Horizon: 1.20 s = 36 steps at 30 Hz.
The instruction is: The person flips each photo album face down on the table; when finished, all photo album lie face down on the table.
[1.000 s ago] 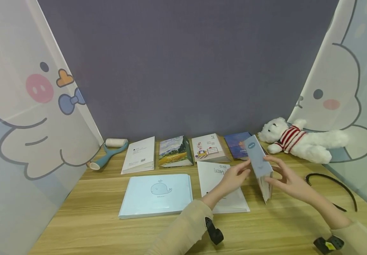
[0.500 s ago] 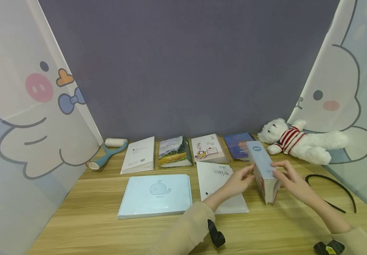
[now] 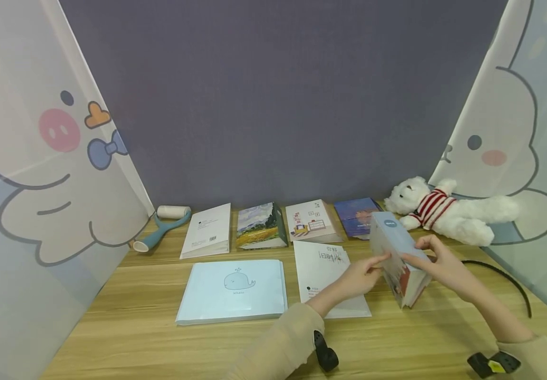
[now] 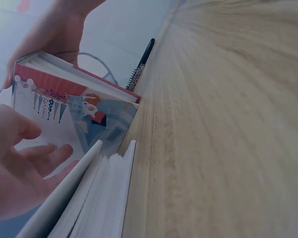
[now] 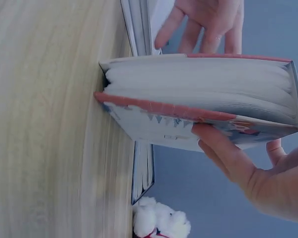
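Note:
A thick book [image 3: 399, 256] with a pale blue spine and red-edged, illustrated covers stands tilted on the table, spine up. Its lower edge meets the wood in the right wrist view [image 5: 102, 96]. My right hand [image 3: 444, 264] grips it over the spine, its fingers [image 5: 228, 151] lying along one cover. On the other side, my left hand [image 3: 361, 274] has its forefinger at the cover; its remaining fingers [image 4: 49, 158] are loosely spread beside it. Left of the book lies a white book [image 3: 321, 274], partly under my left forearm.
A whale-cover book [image 3: 233, 293] lies at front left. Along the back are a white book [image 3: 207, 232], a landscape-cover book [image 3: 259, 227], a room-drawing book [image 3: 313, 221] and a dark blue book [image 3: 356, 216]. A teddy bear [image 3: 449, 211], black cord [image 3: 506, 277] and blue-handled roller [image 3: 161, 229] flank them.
The held book has come down and toward me, its spine tipping right so its left cover shows more. My right hand has moved with it; my left forefinger stays near the cover.

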Each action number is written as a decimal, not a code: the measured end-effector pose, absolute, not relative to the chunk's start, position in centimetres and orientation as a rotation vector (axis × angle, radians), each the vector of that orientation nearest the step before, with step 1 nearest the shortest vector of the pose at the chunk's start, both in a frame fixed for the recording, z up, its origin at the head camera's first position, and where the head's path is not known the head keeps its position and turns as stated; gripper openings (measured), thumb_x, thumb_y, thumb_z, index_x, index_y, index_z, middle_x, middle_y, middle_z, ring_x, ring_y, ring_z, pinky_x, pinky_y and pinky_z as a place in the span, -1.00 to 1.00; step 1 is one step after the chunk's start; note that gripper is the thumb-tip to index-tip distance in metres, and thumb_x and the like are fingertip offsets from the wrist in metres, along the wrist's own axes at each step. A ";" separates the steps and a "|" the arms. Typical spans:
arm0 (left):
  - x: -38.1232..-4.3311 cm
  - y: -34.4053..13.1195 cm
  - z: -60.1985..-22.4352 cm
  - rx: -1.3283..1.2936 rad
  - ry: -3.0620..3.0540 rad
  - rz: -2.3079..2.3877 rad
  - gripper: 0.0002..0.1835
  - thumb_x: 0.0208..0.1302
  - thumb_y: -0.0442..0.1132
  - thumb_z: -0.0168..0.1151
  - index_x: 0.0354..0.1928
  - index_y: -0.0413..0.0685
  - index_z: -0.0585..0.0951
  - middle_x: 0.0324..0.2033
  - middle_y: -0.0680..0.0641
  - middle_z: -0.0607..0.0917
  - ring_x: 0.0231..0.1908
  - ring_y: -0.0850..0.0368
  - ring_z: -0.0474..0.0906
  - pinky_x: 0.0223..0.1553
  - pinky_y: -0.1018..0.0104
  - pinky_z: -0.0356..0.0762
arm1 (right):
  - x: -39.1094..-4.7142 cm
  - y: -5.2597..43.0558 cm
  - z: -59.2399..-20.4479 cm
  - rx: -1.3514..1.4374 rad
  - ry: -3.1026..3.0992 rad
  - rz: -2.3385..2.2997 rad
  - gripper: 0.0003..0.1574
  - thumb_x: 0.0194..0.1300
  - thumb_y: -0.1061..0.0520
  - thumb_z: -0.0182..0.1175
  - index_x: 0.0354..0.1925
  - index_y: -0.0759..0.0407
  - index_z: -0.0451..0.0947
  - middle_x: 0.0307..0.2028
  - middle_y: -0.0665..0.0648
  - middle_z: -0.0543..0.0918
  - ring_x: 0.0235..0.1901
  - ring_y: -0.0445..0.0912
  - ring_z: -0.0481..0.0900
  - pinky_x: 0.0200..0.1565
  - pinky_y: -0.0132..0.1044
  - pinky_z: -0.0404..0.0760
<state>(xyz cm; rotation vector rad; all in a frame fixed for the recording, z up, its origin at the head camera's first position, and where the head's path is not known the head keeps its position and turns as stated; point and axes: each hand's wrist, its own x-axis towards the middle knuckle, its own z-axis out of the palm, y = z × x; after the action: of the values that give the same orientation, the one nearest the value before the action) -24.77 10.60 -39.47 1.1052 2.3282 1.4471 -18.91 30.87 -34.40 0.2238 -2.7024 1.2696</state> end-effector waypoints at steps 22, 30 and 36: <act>-24.2 11.2 -40.2 1.146 2.478 1.156 -0.61 0.45 -0.29 -0.14 0.19 0.11 0.53 0.31 0.17 0.36 -0.51 0.47 0.40 -0.76 0.54 0.15 | -19.1 34.4 -34.8 -0.004 -2.892 1.280 -0.06 0.44 -0.21 -0.13 0.42 0.41 -0.14 0.09 0.46 0.41 -0.24 -0.21 0.57 -0.30 -0.31 0.57; -24.3 11.2 -40.4 1.077 2.528 1.073 -0.63 0.45 -0.22 -0.13 0.19 0.19 0.52 0.13 0.11 0.57 -0.77 0.37 0.09 -0.68 0.53 0.24 | -19.3 35.6 -35.9 -0.131 -2.956 1.029 0.02 0.34 -0.26 0.02 0.38 0.47 -0.01 0.18 0.63 0.25 -0.15 0.11 0.55 -0.33 -0.29 0.49; -24.6 11.3 -40.5 1.117 2.578 1.025 -0.64 0.42 -0.25 -0.08 0.18 0.06 0.53 0.05 0.07 0.62 -0.72 0.31 0.13 -0.30 0.59 0.33 | -19.7 36.3 -36.3 -0.117 -3.012 0.944 0.05 0.32 -0.27 0.05 0.36 0.50 0.01 0.23 0.66 0.14 -0.08 0.25 0.51 -0.28 -0.21 0.50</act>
<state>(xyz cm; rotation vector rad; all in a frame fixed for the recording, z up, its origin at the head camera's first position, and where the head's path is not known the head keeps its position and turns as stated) -24.61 11.29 -40.53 1.1166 2.5781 1.0252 -19.73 36.25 -36.28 -0.1166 -3.0124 0.9436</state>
